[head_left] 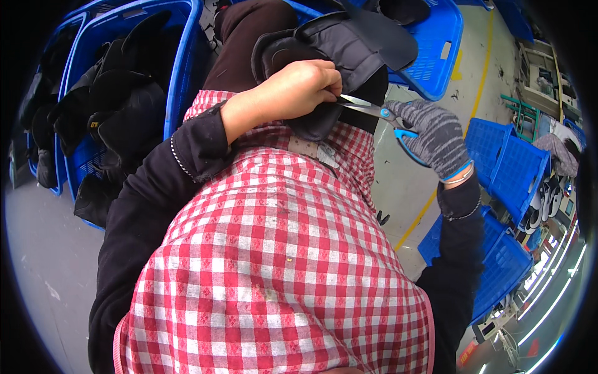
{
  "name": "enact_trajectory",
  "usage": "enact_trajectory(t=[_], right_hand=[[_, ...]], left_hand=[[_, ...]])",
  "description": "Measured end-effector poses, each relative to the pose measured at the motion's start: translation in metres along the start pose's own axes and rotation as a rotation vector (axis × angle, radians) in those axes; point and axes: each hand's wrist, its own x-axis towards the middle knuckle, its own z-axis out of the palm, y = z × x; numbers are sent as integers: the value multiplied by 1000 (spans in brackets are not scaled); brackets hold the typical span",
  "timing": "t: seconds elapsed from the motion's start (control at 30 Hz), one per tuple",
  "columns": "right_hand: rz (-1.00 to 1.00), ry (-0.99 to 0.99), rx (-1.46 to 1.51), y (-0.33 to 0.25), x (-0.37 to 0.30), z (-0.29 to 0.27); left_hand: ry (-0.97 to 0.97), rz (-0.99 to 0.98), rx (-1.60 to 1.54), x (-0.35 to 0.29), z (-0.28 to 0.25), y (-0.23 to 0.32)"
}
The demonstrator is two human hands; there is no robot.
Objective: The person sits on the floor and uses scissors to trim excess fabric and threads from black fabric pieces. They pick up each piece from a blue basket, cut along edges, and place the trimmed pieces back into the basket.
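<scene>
Black fabric caps [339, 47] with stiff brims lie stacked over my lap, on the dark trousers and a red-and-white checked apron. My bare left hand [305, 87] is closed in a pinch above them; what its fingers hold is too small or hidden to make out. In my right hand [433, 134], which wears a grey striped knit glove, is a pair of scissors [367, 107] with blue handles. The scissor blades point left, and their tips reach the left fingertips at the edge of the black fabric.
On the left, blue plastic crates [177, 68] hold several black caps [124, 115]. Another blue crate [441, 59] stands beyond my knees. More blue crates [507, 165] sit at the right, past a yellow floor line [416, 221].
</scene>
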Motion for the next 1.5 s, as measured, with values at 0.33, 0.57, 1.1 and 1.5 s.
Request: enact_trajectory(t=[0.33,0.57,1.1,1.5], right_hand=[[-327,-152,-218,14,40,-20],[-373,-175,-290,5,51,-23],[-351,3,-147,13,40,-15],[132,718,634,50,7,0]], left_hand=[[-9,-14,-39,0,-2,-5],[-45,-14,-72,2,-4,-11],[283,-54,-459,-14,-45,2],[518,-432,-205,-70,-35,-27]])
